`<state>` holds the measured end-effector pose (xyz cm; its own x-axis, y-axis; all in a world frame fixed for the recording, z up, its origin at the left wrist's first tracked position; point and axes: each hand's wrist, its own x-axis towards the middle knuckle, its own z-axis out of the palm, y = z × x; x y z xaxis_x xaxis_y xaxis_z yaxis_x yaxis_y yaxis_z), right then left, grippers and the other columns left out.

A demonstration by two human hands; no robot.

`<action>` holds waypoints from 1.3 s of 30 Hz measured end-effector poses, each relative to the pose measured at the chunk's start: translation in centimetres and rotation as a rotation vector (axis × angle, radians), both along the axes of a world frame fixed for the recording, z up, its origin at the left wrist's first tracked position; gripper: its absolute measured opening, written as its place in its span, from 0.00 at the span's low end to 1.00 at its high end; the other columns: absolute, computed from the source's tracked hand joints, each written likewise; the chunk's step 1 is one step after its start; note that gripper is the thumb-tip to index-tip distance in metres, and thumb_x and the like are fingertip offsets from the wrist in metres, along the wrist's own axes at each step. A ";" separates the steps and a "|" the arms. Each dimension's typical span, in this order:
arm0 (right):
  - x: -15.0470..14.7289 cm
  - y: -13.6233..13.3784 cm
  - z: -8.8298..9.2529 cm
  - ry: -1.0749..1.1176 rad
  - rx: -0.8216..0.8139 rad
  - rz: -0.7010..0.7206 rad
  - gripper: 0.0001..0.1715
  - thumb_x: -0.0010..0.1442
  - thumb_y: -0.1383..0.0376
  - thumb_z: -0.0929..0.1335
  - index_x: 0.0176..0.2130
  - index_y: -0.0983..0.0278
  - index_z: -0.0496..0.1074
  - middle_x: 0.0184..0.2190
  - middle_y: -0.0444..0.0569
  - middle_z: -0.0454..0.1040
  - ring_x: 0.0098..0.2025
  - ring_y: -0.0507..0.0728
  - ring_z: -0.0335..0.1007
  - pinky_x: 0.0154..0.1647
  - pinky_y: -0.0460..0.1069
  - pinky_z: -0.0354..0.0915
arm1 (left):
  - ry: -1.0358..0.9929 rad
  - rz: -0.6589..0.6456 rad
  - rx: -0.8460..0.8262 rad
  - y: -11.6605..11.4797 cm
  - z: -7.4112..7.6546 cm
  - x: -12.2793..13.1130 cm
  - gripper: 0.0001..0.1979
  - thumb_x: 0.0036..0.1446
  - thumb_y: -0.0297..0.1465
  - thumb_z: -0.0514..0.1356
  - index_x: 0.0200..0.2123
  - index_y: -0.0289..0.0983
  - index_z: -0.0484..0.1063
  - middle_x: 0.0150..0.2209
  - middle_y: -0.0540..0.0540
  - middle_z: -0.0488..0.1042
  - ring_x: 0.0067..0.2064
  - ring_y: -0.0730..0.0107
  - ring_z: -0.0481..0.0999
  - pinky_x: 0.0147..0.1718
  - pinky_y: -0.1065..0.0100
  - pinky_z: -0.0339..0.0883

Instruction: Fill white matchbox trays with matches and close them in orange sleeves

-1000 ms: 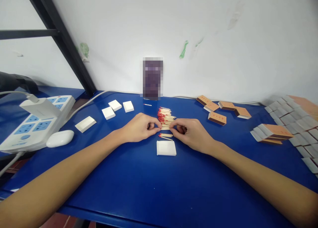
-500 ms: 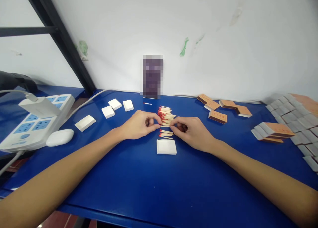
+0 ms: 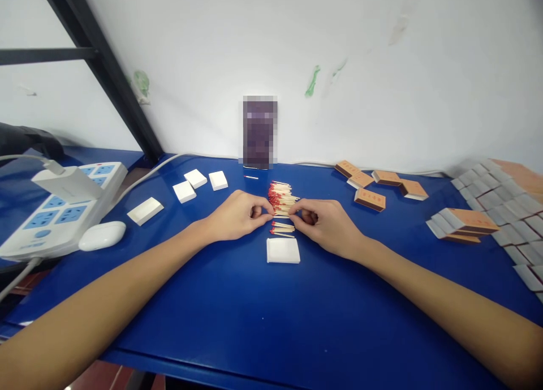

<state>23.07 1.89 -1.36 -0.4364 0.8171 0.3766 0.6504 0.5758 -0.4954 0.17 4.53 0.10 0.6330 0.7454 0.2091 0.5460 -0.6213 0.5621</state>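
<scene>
A pile of red-headed matches [image 3: 283, 197] lies on the blue table [image 3: 271, 316], heads to the left. At the heads' end of the pile's front edge, my left hand [image 3: 237, 215] has thumb and forefinger pinched together. Opposite it, my right hand [image 3: 328, 225] pinches at the bare ends. Both hands grip matches at the front of the pile; how many is hidden by the fingers. Just in front lie several separate matches [image 3: 281, 228] in a small row. Nearer to me is a white matchbox tray [image 3: 283, 251], whose contents I cannot make out.
White matchbox trays [image 3: 185, 191] lie to the left, near a power strip [image 3: 63, 209] and a white earbud case [image 3: 102, 235]. Orange matchboxes [image 3: 370, 199] are at the right, beside many stacked boxes [image 3: 504, 200]. A single match [image 3: 251, 178] lies by a blurred upright panel [image 3: 259, 131].
Both hands keep their pinch at the front of the match pile, with hardly any motion. The whole view has shifted very slightly.
</scene>
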 end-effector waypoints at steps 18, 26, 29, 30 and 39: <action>-0.1 -0.2 0.1 -0.035 -0.016 0.020 0.04 0.58 0.67 0.67 0.31 0.63 0.72 0.18 0.38 0.63 0.20 0.47 0.56 0.25 0.45 0.54 | -0.012 -0.032 -0.053 -0.1 0.2 -0.1 0.07 0.56 0.31 0.60 0.33 0.36 0.78 0.18 0.56 0.64 0.20 0.81 0.59 0.24 0.74 0.56; -0.2 -0.6 0.8 -0.029 -0.056 0.045 0.07 0.57 0.67 0.66 0.28 0.64 0.71 0.18 0.38 0.64 0.19 0.47 0.55 0.24 0.45 0.53 | -0.003 -0.088 -0.094 -0.3 0.5 -0.2 0.06 0.56 0.29 0.60 0.33 0.36 0.78 0.18 0.56 0.64 0.20 0.81 0.59 0.23 0.75 0.55; -0.2 -0.6 0.8 -0.004 -0.057 0.047 0.08 0.58 0.67 0.66 0.28 0.64 0.71 0.18 0.38 0.63 0.20 0.47 0.55 0.24 0.45 0.53 | -0.013 -0.094 -0.101 -0.3 0.6 -0.2 0.06 0.56 0.30 0.61 0.33 0.36 0.77 0.18 0.56 0.64 0.20 0.81 0.59 0.23 0.75 0.55; -0.1 -0.5 0.7 0.005 -0.049 0.040 0.07 0.58 0.68 0.66 0.29 0.64 0.72 0.18 0.38 0.63 0.20 0.47 0.55 0.24 0.45 0.53 | -0.024 -0.090 -0.101 -0.3 0.5 -0.3 0.06 0.56 0.31 0.61 0.34 0.36 0.77 0.18 0.56 0.64 0.20 0.81 0.59 0.23 0.75 0.55; -0.1 -0.1 0.2 -0.004 0.012 0.033 0.08 0.60 0.67 0.66 0.32 0.64 0.76 0.20 0.40 0.67 0.20 0.48 0.56 0.25 0.45 0.54 | -0.037 0.003 -0.002 0.1 -0.1 -0.1 0.07 0.57 0.30 0.60 0.35 0.36 0.78 0.18 0.56 0.65 0.20 0.81 0.61 0.24 0.74 0.57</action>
<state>22.98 1.78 -1.15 -0.4649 0.7974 0.3847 0.6330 0.6032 -0.4852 0.10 4.65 -0.02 0.6226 0.7478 0.2307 0.5270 -0.6185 0.5829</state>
